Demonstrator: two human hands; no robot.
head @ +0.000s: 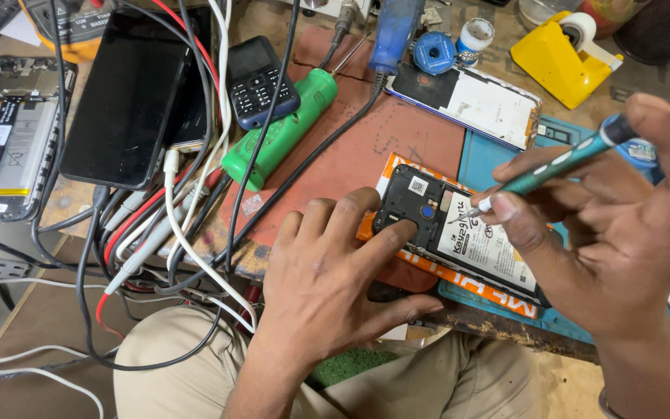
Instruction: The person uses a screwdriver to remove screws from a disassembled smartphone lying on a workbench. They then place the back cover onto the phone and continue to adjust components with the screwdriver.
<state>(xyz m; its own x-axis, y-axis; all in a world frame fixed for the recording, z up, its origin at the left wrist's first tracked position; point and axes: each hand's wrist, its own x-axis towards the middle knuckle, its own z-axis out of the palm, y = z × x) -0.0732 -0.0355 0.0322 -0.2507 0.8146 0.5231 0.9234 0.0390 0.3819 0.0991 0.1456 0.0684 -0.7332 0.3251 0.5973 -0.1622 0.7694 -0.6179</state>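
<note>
1. Cables [180, 233] in red, white and black spill over the left edge of the bench; a knee or sleeve catching one could drag the black smartphone [129, 97] lying face up beside the opened phone with bare battery [5, 128] off the edge
2. Green cylindrical tool [281, 128] and small keypad phone [259, 77] lie loose on the reddish work mat [397, 140]; a tugged lead could roll the cylinder toward the work
3. Left hand [335, 271] lies spread, one fingertip pressed on the black camera-end cover of the opened smartphone [459, 233], which sits back-up at the near edge of the bench, on an orange card over a blue mat [478, 159]. If that pressure eases, I judge the phone may skate under the driver or tip off the edge
4. Right hand [622, 225] pinches a teal precision screwdriver [560, 163] between thumb and fingers, tip low beside the white-labelled battery. A slip could gouge the battery or strip a screw head; a freed screw could drop to the lap
5. Bench surface is worn, scratched wood, crowded: a white phone back panel [482, 101], blue round tin [434, 53] and yellow tape dispenser [564, 54] sit behind. Little of the room shows beyond the bench
</note>
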